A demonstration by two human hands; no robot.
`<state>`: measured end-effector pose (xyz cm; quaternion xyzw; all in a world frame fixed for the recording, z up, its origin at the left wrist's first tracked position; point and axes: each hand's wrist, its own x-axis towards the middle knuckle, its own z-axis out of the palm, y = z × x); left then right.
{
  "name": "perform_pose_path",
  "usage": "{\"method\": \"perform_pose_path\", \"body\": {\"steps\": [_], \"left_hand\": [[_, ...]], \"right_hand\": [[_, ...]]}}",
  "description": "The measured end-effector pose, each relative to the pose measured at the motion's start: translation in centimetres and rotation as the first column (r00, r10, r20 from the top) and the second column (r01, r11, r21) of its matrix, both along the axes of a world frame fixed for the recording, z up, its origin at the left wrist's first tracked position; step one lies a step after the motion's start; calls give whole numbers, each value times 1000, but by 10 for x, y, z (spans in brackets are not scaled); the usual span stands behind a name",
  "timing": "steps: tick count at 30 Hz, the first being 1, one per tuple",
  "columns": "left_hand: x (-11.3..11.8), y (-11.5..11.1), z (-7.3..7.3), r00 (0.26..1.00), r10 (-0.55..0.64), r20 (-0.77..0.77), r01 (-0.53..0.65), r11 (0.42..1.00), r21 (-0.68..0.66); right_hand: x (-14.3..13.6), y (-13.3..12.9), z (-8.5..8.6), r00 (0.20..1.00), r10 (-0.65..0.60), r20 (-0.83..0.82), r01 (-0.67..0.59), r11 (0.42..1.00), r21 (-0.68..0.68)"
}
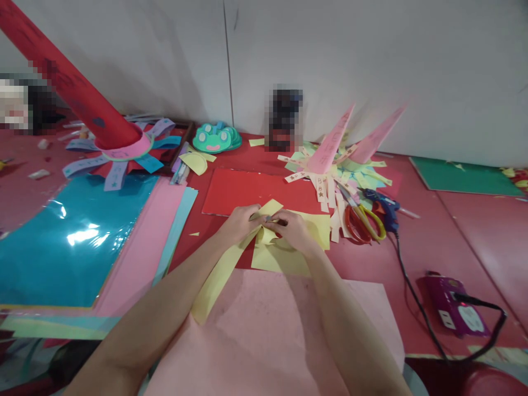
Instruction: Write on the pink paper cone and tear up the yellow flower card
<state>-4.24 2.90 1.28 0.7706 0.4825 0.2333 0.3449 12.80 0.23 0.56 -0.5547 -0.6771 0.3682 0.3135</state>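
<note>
Over the middle of the table, my left hand pinches a long yellow paper strip near its upper end. The strip's lower end hangs toward me over pink paper. My right hand is closed too, its fingertips meeting the left ones at the same paper. A small curled yellow piece shows just beneath the fingertips. Under my right hand lie yellow sheets. Behind both hands rests a flat red sheet.
Scissors and a blue glue gun lie at right, its cable running to a purple power box. Pink paper cones stand behind. A red paper tube leans at left above a shiny blue sheet. Green frog cutouts sit near the wall.
</note>
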Motion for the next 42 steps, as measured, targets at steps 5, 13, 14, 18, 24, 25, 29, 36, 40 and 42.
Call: {"method": "perform_pose_path", "body": {"steps": [5,13,14,18,24,25,29,36,40,42], "left_hand": [[-3,1,5,1000,19,-23,-20,999,-36],[-5,2,4,1000,31,4,-31,994,-104],[-4,1,5,999,38,7,-37,993,-112],[-3,0,9,999,22,31,-17,988,-152],[-7,0,11,995,-85,43,92,970,-224],[-7,0,11,995,-93,41,99,970,-221],[-8,0,8,994,-105,34,109,974,-197],[-7,0,3,991,-129,18,130,986,-105],[-6,1,5,996,-92,-7,91,994,-67],[-7,2,6,998,-56,-1,56,998,-42]], "right_hand": [[1,0,-1,1000,6,9,-6,1000,15],[1,-3,10,998,67,10,-66,996,-59],[1,-4,10,998,70,4,-70,995,-67],[2,-5,9,998,58,9,-57,995,-83],[2,-4,8,999,46,9,-45,995,-92],[2,-4,7,999,41,7,-40,994,-100],[3,-4,7,1000,15,22,-13,991,-130],[2,-3,9,999,22,28,-19,994,-110],[2,-3,10,999,35,-8,-36,992,-122],[2,-3,11,997,49,-62,-57,991,-124]]}}
